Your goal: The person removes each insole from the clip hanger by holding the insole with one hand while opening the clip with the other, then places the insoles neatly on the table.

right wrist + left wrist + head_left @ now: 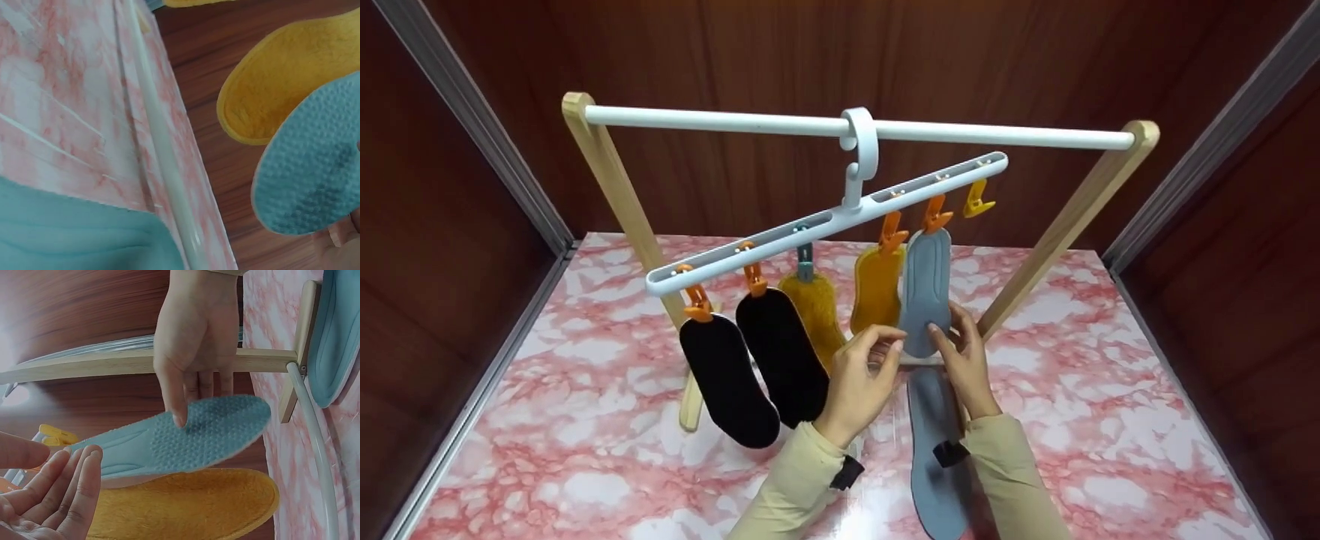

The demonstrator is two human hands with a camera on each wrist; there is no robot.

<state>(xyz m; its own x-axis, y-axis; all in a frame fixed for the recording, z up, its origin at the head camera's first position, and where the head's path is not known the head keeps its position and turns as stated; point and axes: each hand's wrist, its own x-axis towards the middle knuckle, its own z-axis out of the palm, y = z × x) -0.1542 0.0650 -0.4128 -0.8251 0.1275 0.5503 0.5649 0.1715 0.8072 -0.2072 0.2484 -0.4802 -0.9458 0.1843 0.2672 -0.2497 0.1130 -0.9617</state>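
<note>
A blue-grey insole [926, 289] hangs from an orange clip [937, 215] on the white clip hanger [780, 241]. My right hand [967, 367] pinches its lower part, thumb on the dimpled face and the other fingers behind. Just left of that insole is my left hand [859, 382], its fingers loosely bent and holding nothing; in the left wrist view its fingers [79, 495] stand apart from the thumb. Beneath my right hand, a second blue-grey insole [934, 457] lies on the table. A yellow fuzzy insole [876, 289] hangs directly beside the pinched one.
Two black insoles [727, 382] and another yellow insole [814, 307] hang along the left half. At the hanger's right end dangles a yellow clip [977, 199] with nothing in it. The hanger hooks over a white rod [720, 120] between wooden legs [1065, 232] on a pink marbled tabletop [585, 420].
</note>
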